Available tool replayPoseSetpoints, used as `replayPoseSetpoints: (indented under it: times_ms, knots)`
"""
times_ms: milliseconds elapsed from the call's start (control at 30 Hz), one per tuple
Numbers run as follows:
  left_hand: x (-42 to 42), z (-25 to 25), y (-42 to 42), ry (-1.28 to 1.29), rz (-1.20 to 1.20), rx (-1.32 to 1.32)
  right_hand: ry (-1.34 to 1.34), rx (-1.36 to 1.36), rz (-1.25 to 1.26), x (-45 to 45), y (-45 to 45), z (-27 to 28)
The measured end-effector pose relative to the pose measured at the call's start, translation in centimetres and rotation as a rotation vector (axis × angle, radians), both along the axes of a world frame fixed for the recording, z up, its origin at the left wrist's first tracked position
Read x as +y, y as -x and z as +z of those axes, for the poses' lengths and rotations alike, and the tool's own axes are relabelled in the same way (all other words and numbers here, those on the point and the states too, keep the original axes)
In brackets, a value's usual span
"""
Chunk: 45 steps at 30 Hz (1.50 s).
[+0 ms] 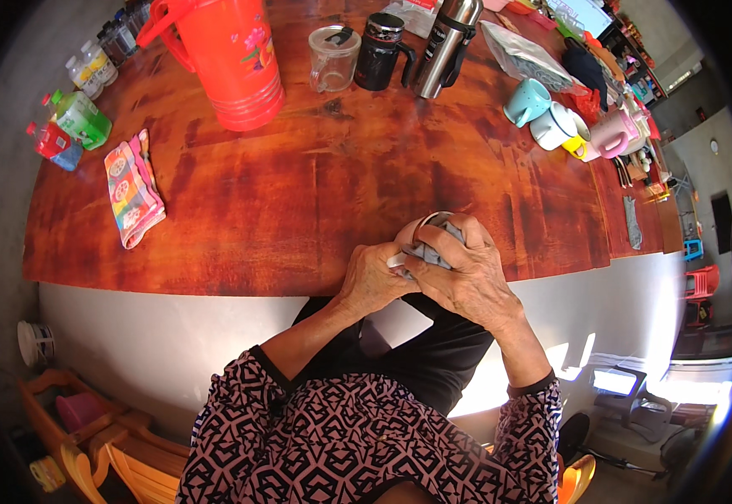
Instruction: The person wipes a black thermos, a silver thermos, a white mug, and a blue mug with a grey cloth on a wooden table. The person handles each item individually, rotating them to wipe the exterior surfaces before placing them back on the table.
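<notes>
Near the table's front edge, my left hand (372,274) grips a light-coloured cup (396,259) by its white handle. My right hand (470,274) presses a crumpled grey cloth (427,253) against the cup's mouth, its fingers bent over the rim. Both hands hide most of the cup, so its full shape cannot be seen. Beyond them stretches the reddish-brown wooden table (353,183).
A red flowered plastic jug (236,69), a clear lidded mug (333,63), a black mug (378,57) and a steel flask (444,50) stand across the back. A folded checked cloth (133,192) lies left. Blue (528,102), white (551,129) and pink (608,133) mugs cluster right.
</notes>
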<state>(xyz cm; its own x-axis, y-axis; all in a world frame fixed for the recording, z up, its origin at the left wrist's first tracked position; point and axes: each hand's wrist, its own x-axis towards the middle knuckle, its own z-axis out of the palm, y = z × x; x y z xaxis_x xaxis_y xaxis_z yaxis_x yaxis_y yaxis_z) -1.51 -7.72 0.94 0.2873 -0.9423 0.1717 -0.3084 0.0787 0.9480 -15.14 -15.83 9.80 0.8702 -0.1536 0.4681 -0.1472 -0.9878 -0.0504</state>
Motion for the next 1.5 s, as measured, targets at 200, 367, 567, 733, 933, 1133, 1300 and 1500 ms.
replayPoseSetpoints:
  times_ms: [200,367,567,733,933,1133,1300,1500]
  knots:
    - [-0.1,-0.4,0.5,0.031,0.029,0.113,-0.032,0.014,-0.046,-0.8,-2.2,0.7]
    - [0.0,-0.3,0.3,0.084,0.039,0.027,-0.137,0.115,-0.054,-2.4,-3.5,0.8]
    - [0.0,-0.3,0.4,0.015,-0.042,0.067,-0.299,0.16,-0.196,-4.8,-3.1,-0.3]
    - [-0.2,-1.0,0.3,0.019,-0.031,0.029,-0.2,0.007,-0.25,-4.6,-1.6,-1.1]
    - [-0.1,0.2,0.7,0.012,-0.002,0.148,-0.015,-0.031,-0.224,-0.9,-0.3,-0.4]
    - [-0.3,-1.3,1.0,0.099,0.049,0.2,0.017,-0.198,-0.073,0.7,0.9,-1.6]
    - [0.1,-1.1,0.5,0.004,0.008,0.116,-0.087,-0.071,-0.091,0.0,-0.1,-0.8]
    - [0.2,0.4,1.2,0.008,0.035,0.16,-0.089,0.002,-0.196,-0.5,-2.0,-0.3]
